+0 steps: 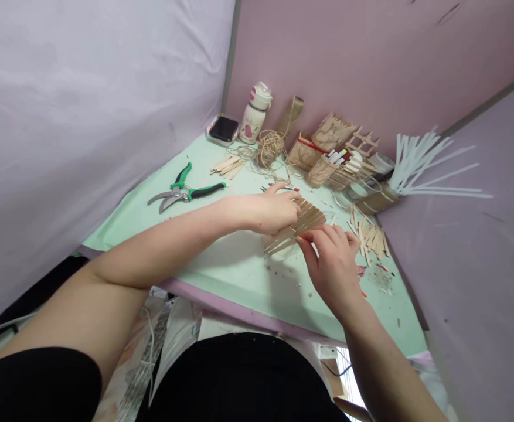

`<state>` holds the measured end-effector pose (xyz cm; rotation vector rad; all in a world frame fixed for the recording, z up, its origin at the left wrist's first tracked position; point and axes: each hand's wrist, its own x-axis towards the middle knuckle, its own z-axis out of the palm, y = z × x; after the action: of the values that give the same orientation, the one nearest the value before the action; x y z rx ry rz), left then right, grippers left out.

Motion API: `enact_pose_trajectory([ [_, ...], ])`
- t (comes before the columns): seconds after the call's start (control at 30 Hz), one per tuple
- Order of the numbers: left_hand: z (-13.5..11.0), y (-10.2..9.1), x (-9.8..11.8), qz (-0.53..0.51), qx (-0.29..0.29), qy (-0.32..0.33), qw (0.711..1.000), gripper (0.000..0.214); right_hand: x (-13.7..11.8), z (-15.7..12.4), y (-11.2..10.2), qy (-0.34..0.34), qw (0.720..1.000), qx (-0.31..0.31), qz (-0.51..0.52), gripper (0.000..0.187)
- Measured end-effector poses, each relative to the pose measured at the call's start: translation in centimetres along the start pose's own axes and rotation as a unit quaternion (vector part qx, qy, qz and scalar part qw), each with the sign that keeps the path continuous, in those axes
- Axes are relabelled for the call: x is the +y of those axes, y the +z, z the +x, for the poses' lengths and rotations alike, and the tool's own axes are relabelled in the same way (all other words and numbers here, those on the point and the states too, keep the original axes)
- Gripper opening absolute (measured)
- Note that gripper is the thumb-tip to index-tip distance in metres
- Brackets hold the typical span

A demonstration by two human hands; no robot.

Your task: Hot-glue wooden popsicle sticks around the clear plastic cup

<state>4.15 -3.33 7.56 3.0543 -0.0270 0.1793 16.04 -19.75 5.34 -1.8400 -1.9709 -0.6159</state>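
Several craft sticks lie side by side as a fanned panel (310, 218) over the middle of the table. My left hand (278, 211) reaches across from the left, its fingers bent over the panel's upper left part and gripping it. At the panel's lower edge, my right hand (332, 252) pinches a craft stick (285, 246) between thumb and forefinger. The undersides of the sticks and some of my left fingertips are hidden. Just beyond my left hand, a thin red pen-like item (290, 189) rests on the table.
Green-handled pruning shears (181, 190) lie open at left. Loose craft sticks (229, 166), a twine ball (269, 146), a bottle (255, 114) and a phone (224, 129) stand or lie behind. At right are stick-built holders (322, 171), white glue sticks (419, 164) and scattered sticks (373, 237).
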Motion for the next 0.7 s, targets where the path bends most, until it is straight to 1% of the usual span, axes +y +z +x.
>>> enact_pose_trajectory([
  [0.1, -0.06, -0.26, 0.12, 0.007, -0.017, -0.003, 1.0, 0.021, 0.09, 0.06, 0.05, 0.007, 1.0, -0.007, 0.006, 0.02],
  [0.23, -0.15, -0.57, 0.3, 0.018, -0.042, -0.007, 0.999, 0.022, 0.16, 0.04, 0.15, 0.011, 1.0, 0.001, 0.001, 0.018],
  [0.4, -0.18, -0.24, 0.11, 0.011, -0.02, -0.001, 1.0, 0.02, 0.03, 0.02, 0.2, 0.018, 1.0, 0.001, -0.001, 0.02],
  [0.7, -0.19, -0.12, 0.03, -0.02, -0.013, -0.006, 1.0, 0.022, -0.07, 0.23, 0.3, 0.021, 1.0, 0.0, 0.004, 0.019],
])
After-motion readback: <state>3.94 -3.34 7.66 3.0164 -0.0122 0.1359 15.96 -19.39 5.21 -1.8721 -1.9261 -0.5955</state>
